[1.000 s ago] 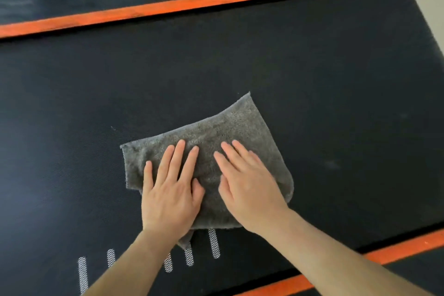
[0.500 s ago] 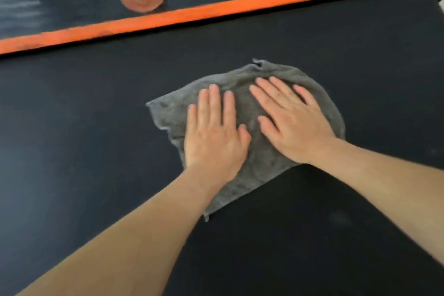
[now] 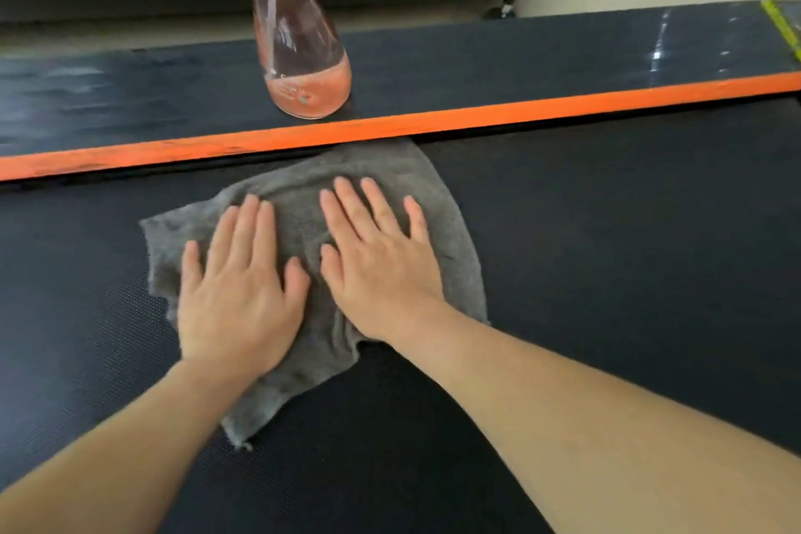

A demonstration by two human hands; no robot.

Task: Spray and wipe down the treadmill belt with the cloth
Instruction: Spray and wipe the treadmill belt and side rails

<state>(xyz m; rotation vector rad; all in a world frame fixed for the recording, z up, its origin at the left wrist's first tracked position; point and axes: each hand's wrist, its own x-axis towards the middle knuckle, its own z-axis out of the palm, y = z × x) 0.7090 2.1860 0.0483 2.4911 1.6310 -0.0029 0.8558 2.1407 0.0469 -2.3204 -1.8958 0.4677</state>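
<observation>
The long orange stripe (image 3: 520, 111) along the treadmill's edge serves as the marker. On its near side lies the black textured treadmill belt (image 3: 628, 251). The rumpled grey terry cloth (image 3: 299, 221) is spread on the belt with its far edge touching the stripe. The left hand (image 3: 236, 295) and the right hand (image 3: 381, 269) lie flat on the cloth side by side, palms down, fingertips pointing towards the stripe. Neither grip is clamped on anything: the fingers are straight and a little apart, pressing the cloth onto the belt rather than clutching it. Beyond the stripe, on the dark side rail (image 3: 477, 56), the clear cone-shaped spray bottle (image 3: 299, 43) stands upright with a little pinkish liquid in its base, just across from the cloth.

With the bottle set down and both hands on the cloth, spraying looks done for this patch at least, and wiping is the step in hand. The cloth covers only a small part of the belt. The stretches to either side along the stripe may be left to do, but no wet or dry marks show plainly enough to tell.
</observation>
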